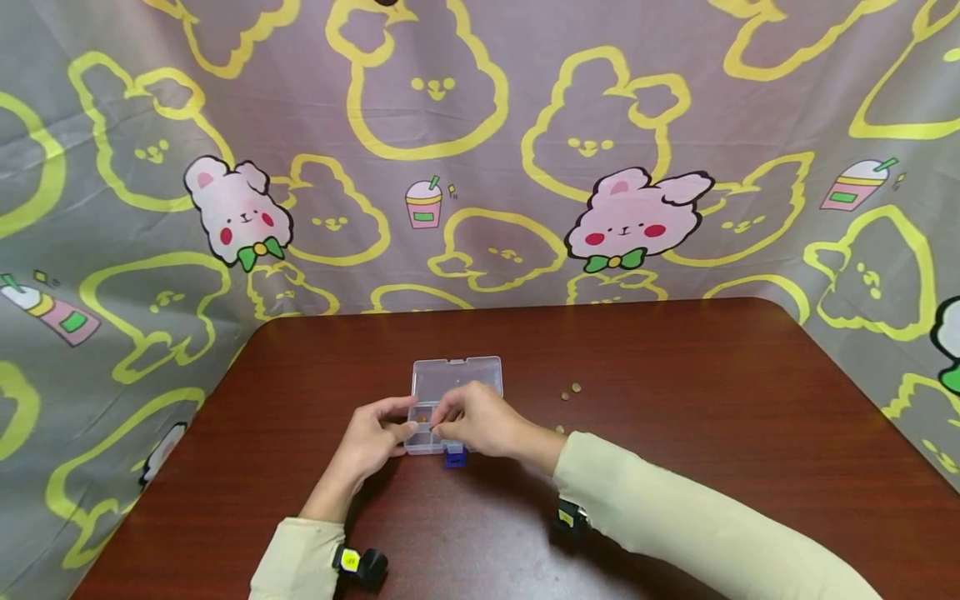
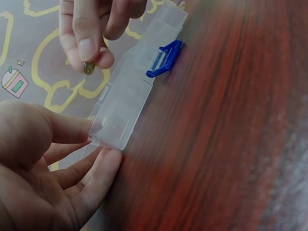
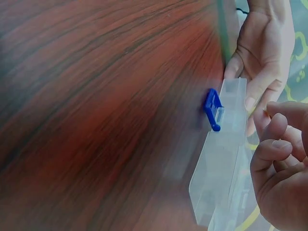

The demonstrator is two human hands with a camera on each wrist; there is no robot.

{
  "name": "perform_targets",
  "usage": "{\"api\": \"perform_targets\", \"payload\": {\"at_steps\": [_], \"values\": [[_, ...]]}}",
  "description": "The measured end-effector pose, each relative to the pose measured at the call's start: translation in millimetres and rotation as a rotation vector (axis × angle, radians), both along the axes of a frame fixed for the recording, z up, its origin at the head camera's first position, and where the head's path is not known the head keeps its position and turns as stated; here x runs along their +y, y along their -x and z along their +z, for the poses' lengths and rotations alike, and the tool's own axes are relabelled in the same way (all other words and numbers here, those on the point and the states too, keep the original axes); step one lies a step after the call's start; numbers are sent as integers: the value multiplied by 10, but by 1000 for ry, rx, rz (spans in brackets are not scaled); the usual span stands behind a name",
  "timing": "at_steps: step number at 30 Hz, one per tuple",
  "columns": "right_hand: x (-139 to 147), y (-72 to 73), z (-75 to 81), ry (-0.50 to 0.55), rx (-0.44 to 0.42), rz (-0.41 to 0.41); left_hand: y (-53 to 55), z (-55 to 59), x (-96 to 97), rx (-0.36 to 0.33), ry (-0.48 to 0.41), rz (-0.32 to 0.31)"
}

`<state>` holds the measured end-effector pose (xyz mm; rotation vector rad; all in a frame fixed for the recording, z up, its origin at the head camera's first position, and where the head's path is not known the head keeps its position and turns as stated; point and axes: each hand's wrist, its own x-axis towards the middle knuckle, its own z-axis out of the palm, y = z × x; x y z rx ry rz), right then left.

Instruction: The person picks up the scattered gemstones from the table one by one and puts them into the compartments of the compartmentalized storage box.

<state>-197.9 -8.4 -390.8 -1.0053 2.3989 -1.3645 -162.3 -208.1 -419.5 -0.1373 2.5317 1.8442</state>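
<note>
A clear plastic compartment box (image 1: 425, 451) lies on the table with its lid (image 1: 442, 379) raised behind it. My left hand (image 1: 369, 437) holds the box's left end between thumb and fingers. Above the compartments, my right hand (image 1: 482, 419) pinches a small, shiny, greenish-brown bead (image 2: 88, 68) between thumb and fingertip. A small orange-brown piece (image 1: 423, 419) shows in a left compartment. The blue latch (image 1: 455, 458) hangs unfastened at the front. My right hand hides the box's right compartments in the head view.
Two small tan beads (image 1: 576, 387) lie on the brown table (image 1: 675, 358) to the right of the box. Another bead (image 1: 559, 429) shows just behind my right wrist. A patterned cloth (image 1: 480, 183) hangs behind and beside the table.
</note>
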Motion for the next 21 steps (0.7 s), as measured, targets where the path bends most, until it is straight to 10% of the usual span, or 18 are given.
{"api": "perform_targets", "payload": {"at_steps": [21], "values": [[-204, 5, -47, -50, 31, -35, 11, -20, -7, -4, -4, 13]]}}
